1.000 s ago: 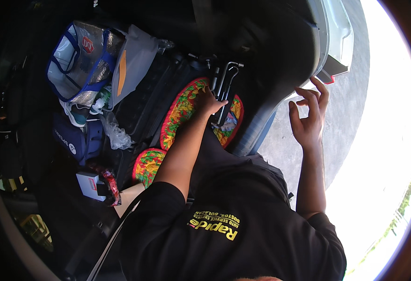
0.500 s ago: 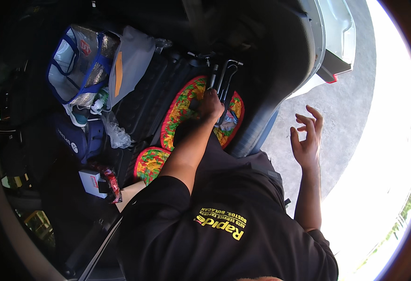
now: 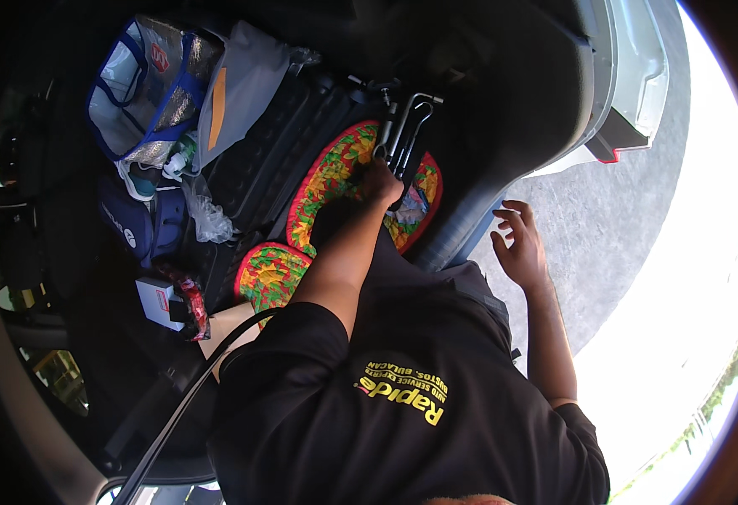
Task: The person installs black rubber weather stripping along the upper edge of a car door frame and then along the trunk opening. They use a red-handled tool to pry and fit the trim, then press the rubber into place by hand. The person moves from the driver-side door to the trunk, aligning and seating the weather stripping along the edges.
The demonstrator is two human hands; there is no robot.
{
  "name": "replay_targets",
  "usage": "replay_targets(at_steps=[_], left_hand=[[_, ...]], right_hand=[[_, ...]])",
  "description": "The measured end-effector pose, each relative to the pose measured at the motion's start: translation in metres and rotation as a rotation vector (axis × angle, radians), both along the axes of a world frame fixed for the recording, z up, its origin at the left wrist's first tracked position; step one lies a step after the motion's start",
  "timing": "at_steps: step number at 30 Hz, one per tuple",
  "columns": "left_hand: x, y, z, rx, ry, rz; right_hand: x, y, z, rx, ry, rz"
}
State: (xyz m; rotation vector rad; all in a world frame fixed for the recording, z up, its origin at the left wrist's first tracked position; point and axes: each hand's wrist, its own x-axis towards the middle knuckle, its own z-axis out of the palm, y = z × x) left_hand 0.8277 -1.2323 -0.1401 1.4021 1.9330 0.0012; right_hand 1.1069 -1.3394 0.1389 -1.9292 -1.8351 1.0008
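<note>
My left hand (image 3: 377,183) is closed around a bundle of metal car tools (image 3: 401,139), with thin bent rods and a thicker bar sticking out past the fingers. Beneath that hand lies a flowered cloth mat (image 3: 323,181) with a red edge, in yellow, green and red. A crumpled pale packet (image 3: 411,209) rests on the mat beside my wrist. Off to the right, my right hand (image 3: 522,251) hovers near the vehicle's rear edge, fingers loosely curled and apart, with nothing in it.
At the left stand an insulated bag (image 3: 146,97) with blue trim, a grey bag (image 3: 238,84) and a navy bag (image 3: 142,223). A smaller flowered mat (image 3: 272,278), a white box (image 3: 159,303) and a black strip (image 3: 192,391) lie nearer. The vehicle's sill (image 3: 457,227) borders the concrete floor.
My right hand has come down and left, closer to the sill, its fingers more curled. My left hand keeps hold of the metal tools. More of the black strip shows at lower left.
</note>
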Motion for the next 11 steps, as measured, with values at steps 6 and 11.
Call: replay_targets(at_steps=[6, 11], left_hand=[[-0.034, 0.0, -0.018, -0.026, -0.458, 0.016], [-0.035, 0.011, 0.016, 0.07, -0.431, 0.008]], right_hand=[[-0.026, -0.006, -0.051, -0.121, 0.012, 0.143], [-0.045, 0.016, -0.071, -0.16, 0.047, 0.215]])
